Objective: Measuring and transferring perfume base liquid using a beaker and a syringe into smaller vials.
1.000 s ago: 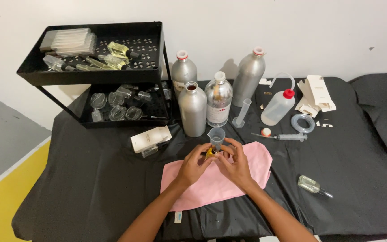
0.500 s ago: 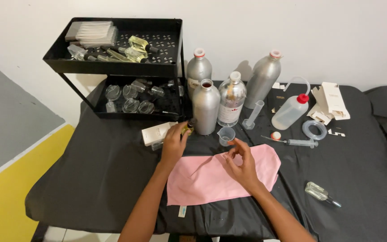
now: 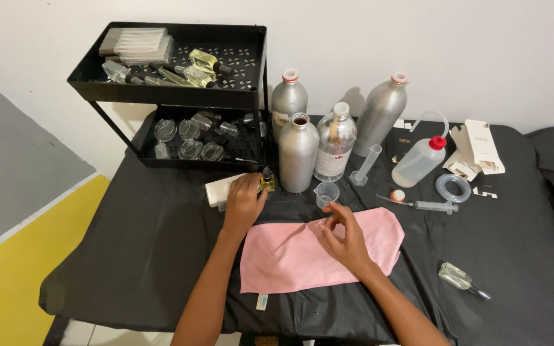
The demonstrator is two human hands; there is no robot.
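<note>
The left hand [image 3: 243,204] closes its fingers on a small bottle of yellow liquid [image 3: 267,183] — upright, its dark cap on top — just beside the open aluminium bottle [image 3: 298,154] and in front of the white carton [image 3: 220,189]. The right hand [image 3: 344,237] hovers loosely curled and empty over the pink cloth [image 3: 302,253], just below the small plastic beaker [image 3: 326,194] — well apart from the bottle, which lies to its left.

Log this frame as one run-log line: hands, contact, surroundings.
left hand: holds small yellow bottle by white box | right hand: open, over pink cloth | near: small beaker
</note>
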